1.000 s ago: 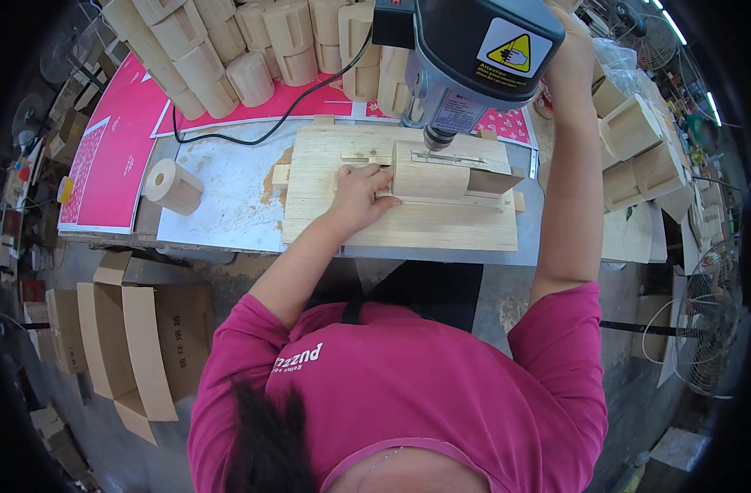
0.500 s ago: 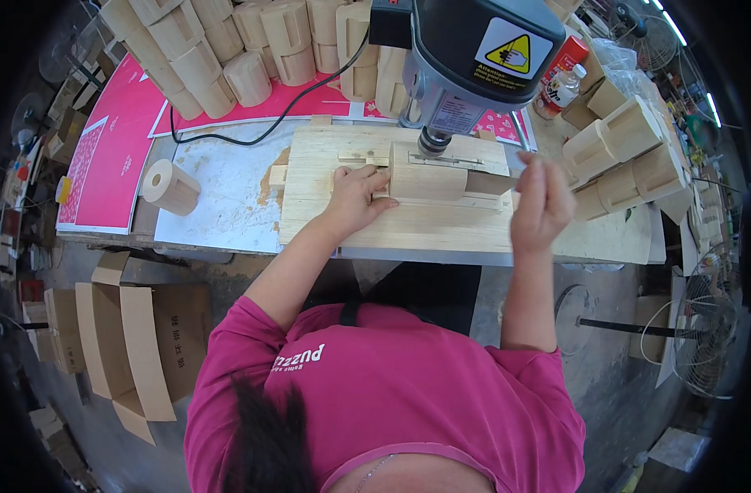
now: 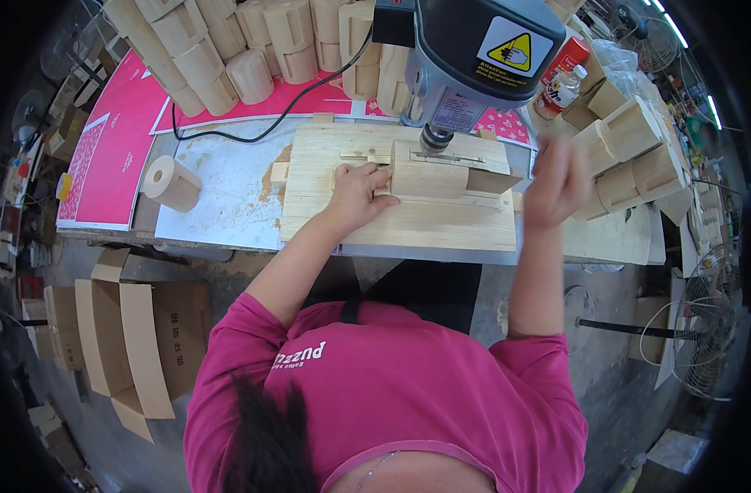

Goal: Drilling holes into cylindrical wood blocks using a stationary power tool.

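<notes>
Pressing against the left end of a rounded wooden block [image 3: 429,172], the left hand [image 3: 359,195] is laid flat with its fingers spread, gripping nothing. The block is seated on a pale wooden jig board [image 3: 392,226], directly under the chuck of the grey drill press [image 3: 474,49]. To the right of the block, the right hand [image 3: 558,182] is held in the air, blurred; whether it is closed cannot be told. Well left of the block, a short wooden cylinder [image 3: 172,182] with a centre hole is seen on the white bench top [image 3: 219,205]. Behind the block, more rounded blocks [image 3: 252,57] are stacked on pink sheets [image 3: 112,140].
</notes>
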`<control>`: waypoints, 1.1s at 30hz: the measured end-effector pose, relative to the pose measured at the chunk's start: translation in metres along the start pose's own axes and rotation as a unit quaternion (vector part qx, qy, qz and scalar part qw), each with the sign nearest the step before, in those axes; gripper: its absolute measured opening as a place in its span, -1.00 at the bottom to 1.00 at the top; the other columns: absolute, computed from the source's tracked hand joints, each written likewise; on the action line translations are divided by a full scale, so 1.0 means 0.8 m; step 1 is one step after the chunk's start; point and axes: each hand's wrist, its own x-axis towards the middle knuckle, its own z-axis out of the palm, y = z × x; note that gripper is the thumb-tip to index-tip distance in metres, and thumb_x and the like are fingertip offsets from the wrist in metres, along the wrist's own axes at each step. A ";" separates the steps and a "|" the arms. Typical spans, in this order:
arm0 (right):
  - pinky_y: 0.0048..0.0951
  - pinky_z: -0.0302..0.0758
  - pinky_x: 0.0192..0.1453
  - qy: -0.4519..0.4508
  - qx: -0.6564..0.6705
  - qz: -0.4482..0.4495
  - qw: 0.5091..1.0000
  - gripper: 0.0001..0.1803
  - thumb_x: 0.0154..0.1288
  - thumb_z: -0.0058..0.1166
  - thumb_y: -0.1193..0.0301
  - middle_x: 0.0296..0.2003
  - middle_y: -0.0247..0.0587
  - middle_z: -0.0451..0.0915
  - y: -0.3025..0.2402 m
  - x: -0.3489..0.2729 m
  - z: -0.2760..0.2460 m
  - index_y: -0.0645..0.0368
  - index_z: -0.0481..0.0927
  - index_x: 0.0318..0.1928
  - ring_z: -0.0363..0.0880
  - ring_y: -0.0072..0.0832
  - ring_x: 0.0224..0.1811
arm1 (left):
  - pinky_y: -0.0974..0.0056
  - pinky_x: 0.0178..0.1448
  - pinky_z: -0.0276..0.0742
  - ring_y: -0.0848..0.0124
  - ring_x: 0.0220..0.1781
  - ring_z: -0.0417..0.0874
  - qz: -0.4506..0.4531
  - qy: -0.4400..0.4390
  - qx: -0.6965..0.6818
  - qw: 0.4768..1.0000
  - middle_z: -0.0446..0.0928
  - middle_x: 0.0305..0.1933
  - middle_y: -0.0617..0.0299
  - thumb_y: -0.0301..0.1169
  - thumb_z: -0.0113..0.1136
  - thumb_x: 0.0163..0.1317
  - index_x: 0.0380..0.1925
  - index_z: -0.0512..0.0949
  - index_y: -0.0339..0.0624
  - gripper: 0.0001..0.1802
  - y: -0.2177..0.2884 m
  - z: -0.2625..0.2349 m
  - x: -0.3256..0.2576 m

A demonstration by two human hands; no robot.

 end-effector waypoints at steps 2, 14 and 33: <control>-0.51 0.25 -0.51 -0.021 -0.019 0.031 0.999 -0.74 0.26 -0.08 0.41 -0.65 -0.21 0.41 -0.005 0.062 0.007 0.31 0.46 -0.54 0.33 -0.55 -0.63 | 0.25 -0.10 0.09 0.39 -0.35 0.44 0.004 0.006 0.001 1.000 0.41 -0.45 0.35 -0.25 0.34 -0.14 -0.30 0.51 -0.04 -0.65 -0.001 -0.002 -0.002; -0.48 0.35 0.00 -0.147 0.081 0.174 0.970 -0.59 0.26 -0.04 0.23 -0.17 -0.19 0.53 0.085 0.059 0.015 0.17 0.42 0.06 0.45 -0.49 -0.18 | 0.22 -0.08 0.10 0.43 -0.28 0.47 -0.059 0.024 -0.070 0.996 0.44 -0.41 0.35 -0.19 0.43 -0.30 -0.28 0.57 -0.04 -0.52 0.004 0.010 0.008; -0.67 0.32 -0.30 -0.375 0.139 0.523 0.752 -0.75 0.09 0.19 0.38 -0.42 -0.46 0.51 0.034 -0.149 -0.058 0.27 0.57 -0.25 0.38 -0.73 -0.39 | 0.47 -0.38 0.41 0.55 -0.49 0.52 -0.366 0.187 -0.540 0.735 0.56 -0.45 0.19 -0.32 0.20 0.06 -0.42 0.54 -0.38 -0.73 0.004 -0.180 -0.114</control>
